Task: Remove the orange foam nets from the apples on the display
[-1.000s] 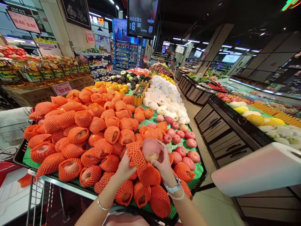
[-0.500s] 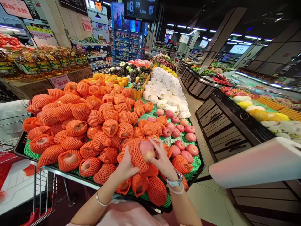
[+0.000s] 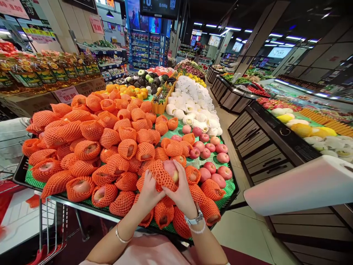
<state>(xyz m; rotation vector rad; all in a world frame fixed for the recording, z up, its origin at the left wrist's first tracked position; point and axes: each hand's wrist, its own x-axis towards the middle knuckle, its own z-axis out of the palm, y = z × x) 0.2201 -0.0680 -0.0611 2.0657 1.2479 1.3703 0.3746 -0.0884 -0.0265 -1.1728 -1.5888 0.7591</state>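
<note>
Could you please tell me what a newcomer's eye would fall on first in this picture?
Probably the big heap of orange-netted fruit, spreading across the left and middle of the view. At lower centre, the left hand and right hand hold an apple partly covered by an orange net. A large white roll juts in at the right edge.

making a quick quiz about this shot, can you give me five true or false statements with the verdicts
1. The left hand grips the orange net. True.
2. The watch is on the left hand's side. False: it is on the right hand's.
3. The right hand has its fingers on an apple partly out of its net. True.
4. The bottles stand at the picture's right edge. False: they stand at the left.
5. The white-wrapped fruit lies beyond the loose bare apples. True.
</note>
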